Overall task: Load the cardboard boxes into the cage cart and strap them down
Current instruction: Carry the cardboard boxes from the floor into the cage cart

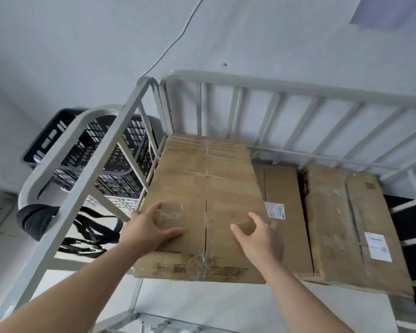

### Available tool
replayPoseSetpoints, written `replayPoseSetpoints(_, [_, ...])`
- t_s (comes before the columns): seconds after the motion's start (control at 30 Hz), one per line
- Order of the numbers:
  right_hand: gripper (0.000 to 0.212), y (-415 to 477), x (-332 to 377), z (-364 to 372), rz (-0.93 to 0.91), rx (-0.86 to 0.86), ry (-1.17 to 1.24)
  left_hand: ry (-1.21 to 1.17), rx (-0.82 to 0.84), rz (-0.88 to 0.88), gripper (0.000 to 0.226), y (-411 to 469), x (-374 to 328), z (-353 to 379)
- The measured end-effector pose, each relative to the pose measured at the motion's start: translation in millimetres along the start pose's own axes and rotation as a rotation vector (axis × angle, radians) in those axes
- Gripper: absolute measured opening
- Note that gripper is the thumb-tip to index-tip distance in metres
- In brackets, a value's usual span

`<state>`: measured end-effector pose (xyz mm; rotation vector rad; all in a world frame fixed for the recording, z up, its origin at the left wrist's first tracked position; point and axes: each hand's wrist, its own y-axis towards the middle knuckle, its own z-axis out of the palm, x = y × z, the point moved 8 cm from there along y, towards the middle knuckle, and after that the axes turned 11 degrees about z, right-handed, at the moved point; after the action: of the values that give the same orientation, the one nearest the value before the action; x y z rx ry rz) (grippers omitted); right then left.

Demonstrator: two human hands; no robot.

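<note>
A long taped cardboard box (202,183) lies on top of the stack at the left side of the grey cage cart (286,87). My left hand (149,227) rests on the box's near left top, fingers spread over the left edge and thumb flat on the lid. My right hand (257,234) hovers at the near right top with its fingers loosely bent, and I cannot tell whether it touches the box. Two lower cardboard boxes stand beside it: a middle one (286,212) and a right one (341,227), each with a white label.
The cart's left side frame (94,169) rises close to my left arm. Behind it stand black plastic crates (89,150) and a black strap bundle (39,222). A black-and-white fabric (411,227) lies at the right. A white wall is behind.
</note>
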<state>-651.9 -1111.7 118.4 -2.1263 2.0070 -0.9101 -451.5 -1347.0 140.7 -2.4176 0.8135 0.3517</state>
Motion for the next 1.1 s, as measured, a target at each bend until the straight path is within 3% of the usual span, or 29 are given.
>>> replayPoseSetpoints(0.37, [0.078,69,0,134,-0.032,0.01,-0.03,-0.092,0.044,-0.043,0.11,101,91,93])
replayPoseSetpoints(0.53, [0.079,80,-4,176,-0.022,0.095,-0.036,-0.111,0.082,-0.019,0.112,129,118,119])
replayPoseSetpoints(1.1, [0.087,102,-8,244,-0.06,0.063,-0.243,0.015,0.152,-0.039,0.126,171,162,179])
